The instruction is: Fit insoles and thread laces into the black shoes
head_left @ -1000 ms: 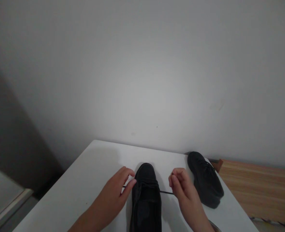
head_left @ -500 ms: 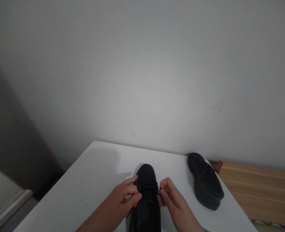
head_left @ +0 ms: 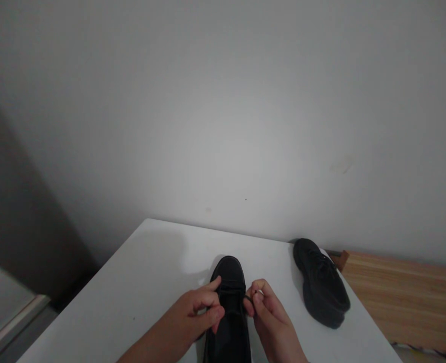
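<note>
Shoelace (head_left: 247,298) is pinched on both sides over the black shoe (head_left: 228,302): the left hand (head_left: 196,315) grip is clenched on one end, the right hand (head_left: 266,315) grip on the other, close together; a second shoe (head_left: 321,282) is seen well right of them on the white bench (head_left: 151,272)

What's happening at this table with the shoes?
A person is working on the laces of a black shoe that sits on a white table, toe pointing away from them. The left hand and right hand are both at the shoe's lace area, each pinching a thin black lace close to the shoe. A second black shoe lies untouched to the right, near the table's edge by the wall.
</note>
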{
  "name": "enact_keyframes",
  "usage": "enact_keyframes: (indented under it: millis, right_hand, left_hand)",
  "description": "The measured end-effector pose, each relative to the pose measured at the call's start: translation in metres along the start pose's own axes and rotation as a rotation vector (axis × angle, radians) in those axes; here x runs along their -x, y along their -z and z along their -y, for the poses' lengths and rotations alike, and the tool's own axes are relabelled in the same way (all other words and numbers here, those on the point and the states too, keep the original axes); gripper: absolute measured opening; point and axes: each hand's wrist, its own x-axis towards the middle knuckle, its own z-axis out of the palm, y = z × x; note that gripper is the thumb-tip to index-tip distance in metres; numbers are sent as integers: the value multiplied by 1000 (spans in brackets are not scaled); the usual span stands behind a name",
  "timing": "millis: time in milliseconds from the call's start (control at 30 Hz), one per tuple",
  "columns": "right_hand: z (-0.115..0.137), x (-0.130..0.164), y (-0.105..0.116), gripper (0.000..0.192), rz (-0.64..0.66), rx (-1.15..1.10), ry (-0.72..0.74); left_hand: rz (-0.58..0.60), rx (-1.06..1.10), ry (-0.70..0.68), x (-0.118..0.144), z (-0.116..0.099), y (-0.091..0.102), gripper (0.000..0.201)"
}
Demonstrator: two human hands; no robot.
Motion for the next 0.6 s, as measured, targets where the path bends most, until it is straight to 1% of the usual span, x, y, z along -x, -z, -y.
enact_keyframes:
  millis: [167, 233, 300, 367, 467, 533, 600]
  right_hand:
    - [-9, -4, -2, 31, -36, -114, 21]
    - [-11, -5, -2, 31, -59, -117, 50]
    - [-9, -5, 0, 33, -69, -63, 78]
    - [-3, -4, 2, 35, -45, 88, 95]
    - [16, 1, 5, 30, 0, 491, 158]
    - [30, 4, 5, 22, 27, 773, 271]
    - [42, 7, 3, 15, 32, 936, 415]
  left_hand:
    - [-34, 24, -24, 1, 2, 2, 41]
    - [-44, 38, -15, 1, 3, 4, 41]
    - [-52, 44, -3, 2, 6, 6, 41]
    - [-69, 44, -8, 2, 10, 7, 39]
    - [-127, 52, -38, 4, 11, 9, 39]
    - [-153, 50, -67, 6, 7, 10, 41]
    - [-152, 55, -83, 8, -1, 11, 43]
